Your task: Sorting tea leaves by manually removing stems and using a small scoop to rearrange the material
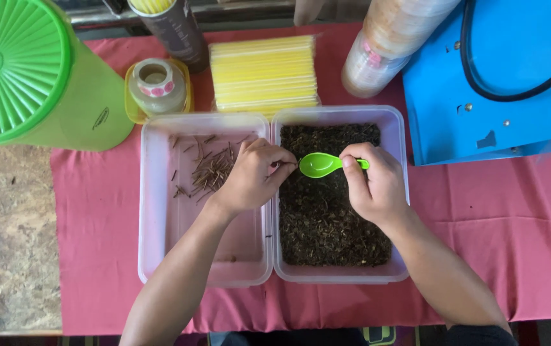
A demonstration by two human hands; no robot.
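Right hand (372,182) pinches the green plastic spoon (322,164) by its handle, bowl hovering over the right tub (403,192) of dark loose tea leaves (326,221). Left hand (254,174) has fingers (286,158) pinched at the spoon's rim, seemingly on a stem. Left tub (153,211) holds a pile of picked stems (211,172). Looks like sorting in progress; next move calls for carrying the pinch to that pile.
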